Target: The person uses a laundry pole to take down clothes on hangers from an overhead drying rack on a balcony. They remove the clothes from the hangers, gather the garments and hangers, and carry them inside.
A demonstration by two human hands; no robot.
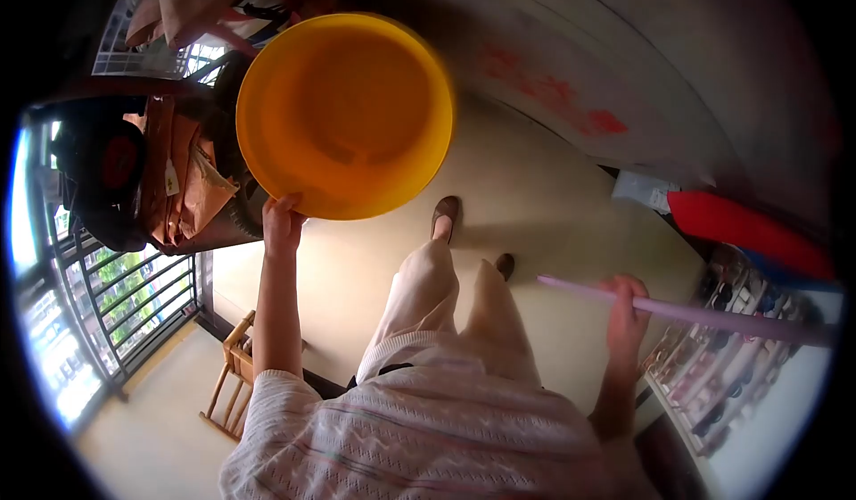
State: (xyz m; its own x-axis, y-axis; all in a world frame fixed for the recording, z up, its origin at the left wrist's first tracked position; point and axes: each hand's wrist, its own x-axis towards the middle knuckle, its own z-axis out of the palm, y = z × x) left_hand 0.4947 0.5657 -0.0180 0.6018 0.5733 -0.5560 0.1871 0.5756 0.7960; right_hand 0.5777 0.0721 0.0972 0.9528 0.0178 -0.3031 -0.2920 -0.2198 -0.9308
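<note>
My left hand (283, 225) is closed on the near rim of a yellow plastic bucket (357, 179). The bucket's mouth faces me, and its inside shows nothing in it. Out to the right, my right hand (627, 308) wraps around a pinkish-purple pole (687, 313). One thin end of the pole points toward my legs, and its far end runs off into the dark edge of the view, so what is on that end is hidden. Both arms are spread apart, with my legs and shoes between them.
Folded brown cardboard (183, 179) and dark items are piled at the left, near barred window railings (129, 295). A small bamboo chair (234, 366) stands at lower left. On the right are a shoe rack (713, 375), a red object (749, 232) and a pale surface with red markings (553, 90).
</note>
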